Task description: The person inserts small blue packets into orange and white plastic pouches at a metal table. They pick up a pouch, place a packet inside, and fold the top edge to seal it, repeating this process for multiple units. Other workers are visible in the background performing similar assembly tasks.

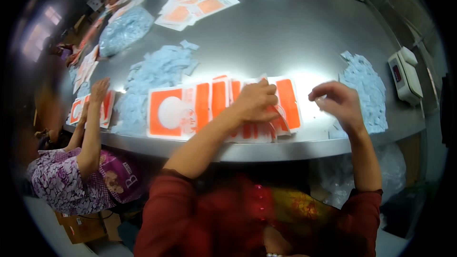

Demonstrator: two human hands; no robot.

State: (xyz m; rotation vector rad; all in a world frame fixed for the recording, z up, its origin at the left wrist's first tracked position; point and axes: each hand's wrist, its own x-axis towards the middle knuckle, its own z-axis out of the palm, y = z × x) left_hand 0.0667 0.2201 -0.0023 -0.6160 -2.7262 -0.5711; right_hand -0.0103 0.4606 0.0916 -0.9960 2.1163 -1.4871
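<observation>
A row of overlapping flat packets (165,113), orange and white, lies along the near edge of the metal table. My left hand (257,101) is closed on the upper edge of one orange-and-white packet (281,123) toward the right end of this row, lifting it a little; its fingertips are partly hidden. To the right, my right hand (339,102) hovers over bare metal with bent fingers apart, and I see nothing held in it. Just beyond it lies a heap of small pale blue sachets (364,90). A second heap of blue sachets (159,69) spreads left of the row.
At my left a co-worker's hand (100,89) is over more orange-and-white packets. Farther back are a clear bag of blue sachets (126,28) and a stack of packets (197,7). White scales (405,75) stand along the right edge of the metal table (285,33).
</observation>
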